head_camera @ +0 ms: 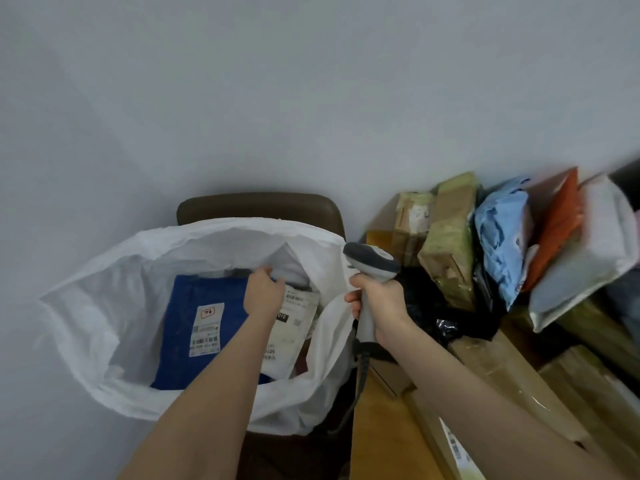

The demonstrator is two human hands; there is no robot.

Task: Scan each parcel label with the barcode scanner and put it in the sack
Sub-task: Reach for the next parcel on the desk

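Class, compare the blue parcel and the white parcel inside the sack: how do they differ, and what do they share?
The blue parcel is dark blue; the white parcel is pale. The blue parcel lies on the left of the view and shows more surface; the white parcel lies to its right, partly under the left hand. Both lie in the sack with labels facing up.

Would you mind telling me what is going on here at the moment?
A person is scanning and bagging parcels. The left hand reaches into the sack and grips a white parcel, which lies beside a blue parcel already inside. The right hand holds the scanner upright by the sack's rim. A pile of parcels sits on the right.
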